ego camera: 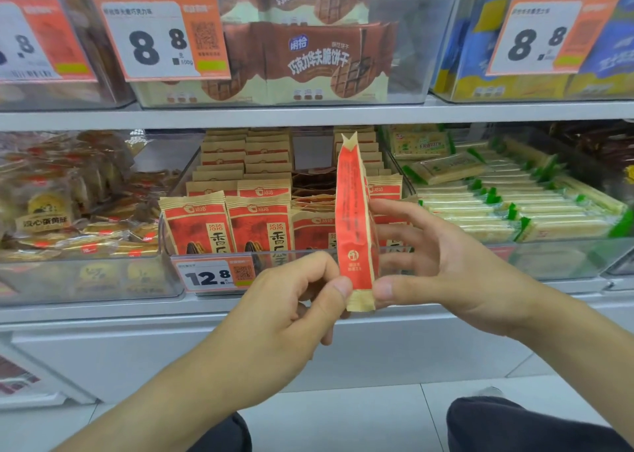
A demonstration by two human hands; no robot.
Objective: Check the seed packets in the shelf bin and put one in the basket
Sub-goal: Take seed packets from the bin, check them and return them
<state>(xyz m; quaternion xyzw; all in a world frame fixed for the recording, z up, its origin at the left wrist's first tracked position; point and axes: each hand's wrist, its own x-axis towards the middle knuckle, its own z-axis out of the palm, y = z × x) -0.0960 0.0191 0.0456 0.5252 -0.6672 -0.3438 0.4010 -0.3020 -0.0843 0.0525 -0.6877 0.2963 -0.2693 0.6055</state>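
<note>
Right now both hands pinch one red-and-tan paper seed packet [355, 225] upright and edge-on before the clear plastic shelf bin [343, 252]: left hand [291, 311] by thumb, right hand [442, 263] fingers spread. Such a light bottom-corner pinch could let it slip; no basket shows.

- Above me, a clear bin of chocolate wafer biscuit packs [308, 64] carries an 8.8 price tag [161, 38].
- Green-and-cream wafer bars [514, 204] fill the bin to my right.
- Egg-yolk pastries [51, 208] fill the bin to my left.
- White floor tiles [343, 414] lie below.
</note>
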